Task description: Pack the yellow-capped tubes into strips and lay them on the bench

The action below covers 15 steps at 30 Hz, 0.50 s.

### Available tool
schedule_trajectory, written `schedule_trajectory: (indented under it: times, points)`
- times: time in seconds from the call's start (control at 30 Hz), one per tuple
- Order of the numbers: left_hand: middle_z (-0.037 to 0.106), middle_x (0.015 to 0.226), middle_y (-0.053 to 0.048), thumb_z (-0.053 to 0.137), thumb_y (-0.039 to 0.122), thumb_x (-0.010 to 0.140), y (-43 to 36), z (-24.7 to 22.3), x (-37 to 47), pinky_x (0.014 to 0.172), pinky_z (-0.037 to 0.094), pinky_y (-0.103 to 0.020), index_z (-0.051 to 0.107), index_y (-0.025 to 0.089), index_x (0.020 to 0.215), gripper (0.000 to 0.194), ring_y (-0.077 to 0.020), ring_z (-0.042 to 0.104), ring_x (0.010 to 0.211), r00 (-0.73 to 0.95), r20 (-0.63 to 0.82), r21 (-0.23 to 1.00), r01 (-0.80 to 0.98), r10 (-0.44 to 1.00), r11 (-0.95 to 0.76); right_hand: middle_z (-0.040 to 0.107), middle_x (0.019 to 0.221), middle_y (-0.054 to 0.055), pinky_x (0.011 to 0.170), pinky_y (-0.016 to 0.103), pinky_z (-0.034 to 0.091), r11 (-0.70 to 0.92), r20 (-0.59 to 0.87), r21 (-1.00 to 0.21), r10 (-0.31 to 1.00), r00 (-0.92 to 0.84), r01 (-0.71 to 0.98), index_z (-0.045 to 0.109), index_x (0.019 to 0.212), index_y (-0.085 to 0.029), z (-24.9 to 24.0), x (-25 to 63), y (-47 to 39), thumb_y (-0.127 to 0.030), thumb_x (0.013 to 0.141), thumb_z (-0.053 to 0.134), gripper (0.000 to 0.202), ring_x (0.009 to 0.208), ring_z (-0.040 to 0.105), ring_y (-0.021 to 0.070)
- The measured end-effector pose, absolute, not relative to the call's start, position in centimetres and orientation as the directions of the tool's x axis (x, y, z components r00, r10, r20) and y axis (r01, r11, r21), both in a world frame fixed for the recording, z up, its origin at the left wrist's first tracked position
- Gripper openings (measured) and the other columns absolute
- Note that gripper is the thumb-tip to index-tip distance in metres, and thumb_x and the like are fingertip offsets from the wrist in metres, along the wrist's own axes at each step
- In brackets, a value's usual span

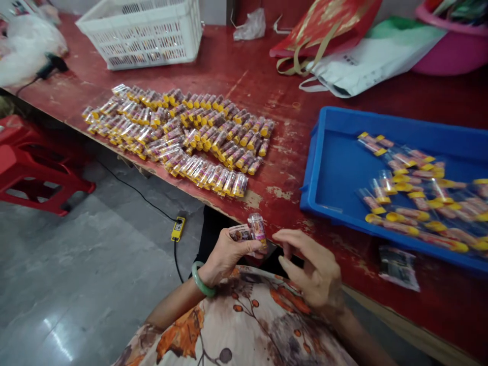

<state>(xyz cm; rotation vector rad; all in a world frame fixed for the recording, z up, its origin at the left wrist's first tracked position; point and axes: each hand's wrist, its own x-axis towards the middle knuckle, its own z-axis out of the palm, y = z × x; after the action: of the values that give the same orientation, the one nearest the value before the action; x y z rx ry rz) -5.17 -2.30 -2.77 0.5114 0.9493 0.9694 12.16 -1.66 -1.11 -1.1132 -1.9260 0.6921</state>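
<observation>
Clear tube: tilted slightly off upright, in the left hand, left of the blue tray and nearer the body than it
Left hand: fingers closed round the tube's lower part, thumb laid across it; they also grip printed papers beside the tube
Right hand: between tube and blue tray, fingers curved, thumb parted from the forefinger; whether the curled lower fingers hold anything, I cannot tell
Tube rows: massed on the desk, left of the blue tray
Loose tubes: scattered inside the blue tray
Hard to make out: the held tube's bottom, behind the thumb; the papers' print, too small to read
Cut off: blue tray's right end; top of the white crate, which stands beyond the tray to its left
</observation>
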Motion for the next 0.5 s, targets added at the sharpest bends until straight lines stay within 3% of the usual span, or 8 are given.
schedule_trajectory:
  times: [0.1, 0.23, 0.33, 0.5]
  points:
    - [0.068, 0.070, -0.004, 0.082, 0.032, 0.063, -2.2, -2.6, -6.0, 0.066, 0.050, -0.027, 0.074, 0.010, 0.082, 0.031, -0.0133, 0.059, 0.062, 0.265, -0.406, 0.785, -0.388, 0.875, 0.482, 0.068, 0.088, 0.005, 0.057, 0.027, 0.051, 0.169, 0.090, -0.911, 0.972, -0.217, 0.377, 0.064, 0.105, -0.018, -0.3, 11.2, 0.4, -0.030, 0.081, 0.064, 0.027, 0.063, 0.059, 0.0131]
    - [0.067, 0.066, -0.002, 0.084, 0.034, 0.059, -1.8, -2.0, -7.1, 0.062, 0.048, -0.025, 0.074, 0.010, 0.076, 0.031, -0.0113, 0.056, 0.058, 0.274, -0.382, 0.803, -0.374, 0.883, 0.464, 0.069, 0.078, 0.004, 0.058, 0.027, 0.051, -0.105, -0.186, -0.959, 0.935, -0.303, 0.264, 0.068, 0.100, -0.016, 0.1, 9.0, 2.8, -0.035, 0.069, 0.073, 0.037, 0.064, 0.062, 0.0152]
    - [0.067, 0.066, -0.003, 0.085, 0.032, 0.058, -1.3, -1.5, -8.1, 0.060, 0.048, -0.024, 0.073, 0.010, 0.071, 0.029, -0.0113, 0.057, 0.058, 0.228, -0.377, 0.815, -0.380, 0.898, 0.438, 0.069, 0.074, 0.003, 0.058, 0.027, 0.049, -0.184, -0.245, -0.963, 0.901, -0.357, 0.196, 0.070, 0.090, -0.016, 0.7, 7.3, 4.3, -0.031, 0.062, 0.076, 0.033, 0.062, 0.062, 0.0153]
    - [0.071, 0.074, -0.008, 0.081, 0.036, 0.065, -0.9, -2.2, -10.5, 0.059, 0.052, -0.025, 0.072, 0.009, 0.087, 0.036, -0.0153, 0.065, 0.063, -0.007, -0.436, 0.761, -0.537, 0.900, 0.364, 0.063, 0.061, -0.001, 0.044, 0.022, 0.037, -0.253, -0.255, -0.966, 0.923, -0.287, 0.047, 0.070, 0.081, -0.016, 1.7, 4.1, 8.0, -0.030, 0.057, 0.078, 0.029, 0.048, 0.052, 0.0094]
